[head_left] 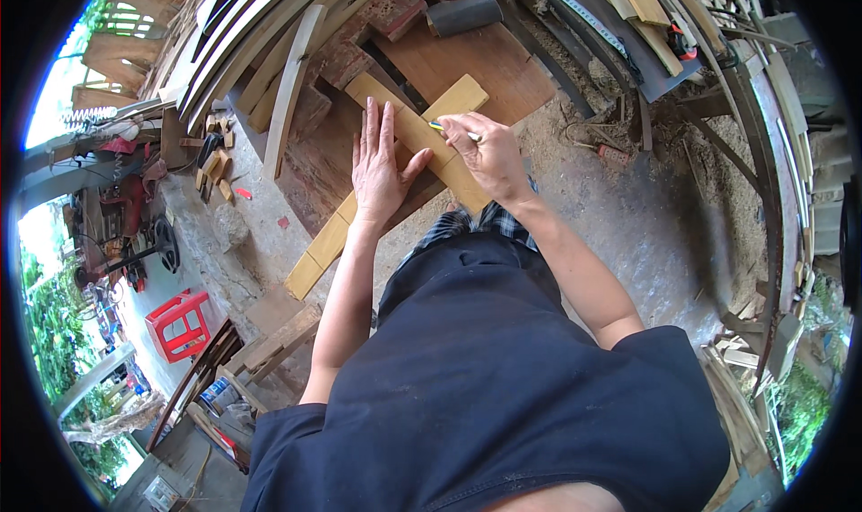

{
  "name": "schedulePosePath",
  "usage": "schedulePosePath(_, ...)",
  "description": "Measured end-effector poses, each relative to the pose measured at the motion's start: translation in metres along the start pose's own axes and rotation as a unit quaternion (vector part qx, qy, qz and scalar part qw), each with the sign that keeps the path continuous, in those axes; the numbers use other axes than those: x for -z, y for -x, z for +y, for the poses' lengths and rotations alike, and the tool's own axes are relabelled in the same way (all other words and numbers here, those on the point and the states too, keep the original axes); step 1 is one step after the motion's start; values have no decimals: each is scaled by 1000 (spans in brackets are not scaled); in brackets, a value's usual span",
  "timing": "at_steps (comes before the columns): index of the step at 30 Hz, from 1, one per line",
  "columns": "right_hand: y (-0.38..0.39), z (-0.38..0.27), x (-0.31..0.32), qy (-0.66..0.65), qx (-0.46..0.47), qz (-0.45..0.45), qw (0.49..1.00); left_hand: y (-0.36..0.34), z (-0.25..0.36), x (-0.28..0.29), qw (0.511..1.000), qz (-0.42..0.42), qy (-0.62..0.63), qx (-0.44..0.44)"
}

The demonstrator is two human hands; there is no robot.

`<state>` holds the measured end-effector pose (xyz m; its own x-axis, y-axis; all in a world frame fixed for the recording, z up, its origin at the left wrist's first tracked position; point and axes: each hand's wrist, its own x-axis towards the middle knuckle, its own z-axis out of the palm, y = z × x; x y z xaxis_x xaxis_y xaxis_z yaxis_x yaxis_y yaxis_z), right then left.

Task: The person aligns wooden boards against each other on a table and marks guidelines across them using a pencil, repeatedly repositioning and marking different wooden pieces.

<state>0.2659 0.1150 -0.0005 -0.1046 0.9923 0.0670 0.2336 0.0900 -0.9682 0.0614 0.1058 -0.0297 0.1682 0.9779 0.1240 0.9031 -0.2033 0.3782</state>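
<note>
Left hand: flat, fingers spread, pressing on the long pale yellow wooden plank.
Right hand: fingers closed around a thin yellow pencil, tip at the crossing shorter pale wooden board.
Boards: crossed, lying on the reddish-brown wooden slab.

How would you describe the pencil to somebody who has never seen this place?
Two pale yellow boards lie crossed on the reddish workbench. The right hand holds the pencil over the crossing; it is thin, with a blue and yellow end, unlike the flat wood around.

one head-worn fisheye view looks steeply down, close over the workbench.
</note>
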Motion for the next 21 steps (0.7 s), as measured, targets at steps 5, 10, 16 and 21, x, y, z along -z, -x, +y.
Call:
schedulePosePath(5,-14,9,-12,46,81,17,995,0,0,-1,1000,-1,5,5)
schedulePosePath(10,-9,4,-9,92,109,19,990,-1,0,-4,1000,8,-3,10)
schedulePosePath(16,5,-2,8,93,80,-9,992,2,0,-3,1000,16,-16,7)
schedulePosePath(21,-19,7,-8,83,105,2,991,-1,2,-5,1000,19,-1,3)
